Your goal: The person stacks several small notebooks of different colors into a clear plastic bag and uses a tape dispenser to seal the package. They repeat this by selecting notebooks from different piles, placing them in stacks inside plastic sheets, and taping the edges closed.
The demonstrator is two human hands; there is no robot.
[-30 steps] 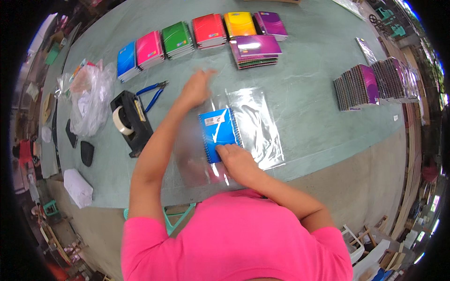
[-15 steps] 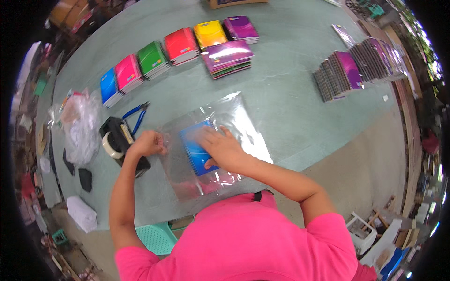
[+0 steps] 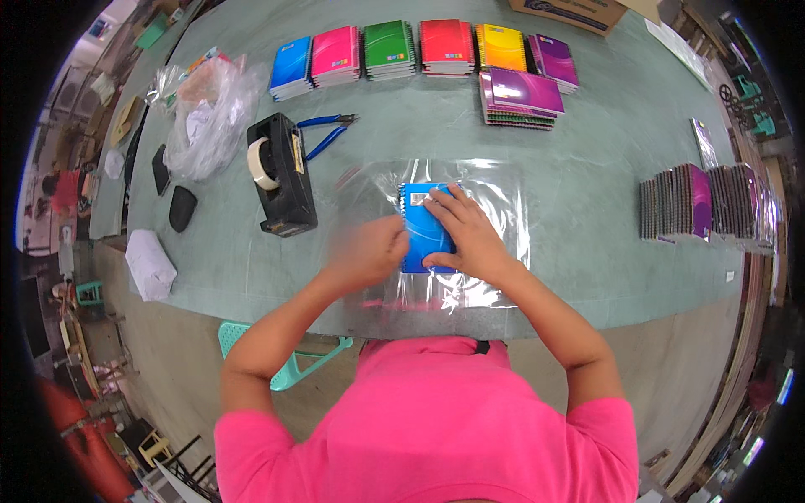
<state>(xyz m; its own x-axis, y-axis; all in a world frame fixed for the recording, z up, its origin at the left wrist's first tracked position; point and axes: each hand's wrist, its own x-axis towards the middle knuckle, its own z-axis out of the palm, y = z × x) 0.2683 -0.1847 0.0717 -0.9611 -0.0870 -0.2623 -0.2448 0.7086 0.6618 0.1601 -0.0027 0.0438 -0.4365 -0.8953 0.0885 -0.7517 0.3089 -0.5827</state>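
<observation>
A blue spiral notebook (image 3: 426, 233) lies on a sheet of clear plastic film (image 3: 495, 289) at the near side of the table, its wire binding to the left. My right hand (image 3: 471, 236) rests on the notebook's right half with fingers spread, pressing it down. At the binding edge is my left hand (image 3: 373, 251), its fingers curled closed on the plastic film and partly smeared by motion. The film's left part is hard to make out around this hand. Left of it stands a black tape dispenser (image 3: 289, 189) with a roll of tape.
Blue-handled pliers (image 3: 323, 134) lie beyond the dispenser. Stacks of coloured notebooks (image 3: 390, 50) line the far side, with a purple-topped pile (image 3: 524, 96) before them. More notebooks (image 3: 675, 201) stand at right. A crumpled plastic bag (image 3: 210, 126) and a cardboard box (image 3: 574, 12) are on the table.
My left hand has moved right from the film's left side to the notebook's binding. My right hand has stayed on the notebook. The view has turned, so the table appears straighter.
</observation>
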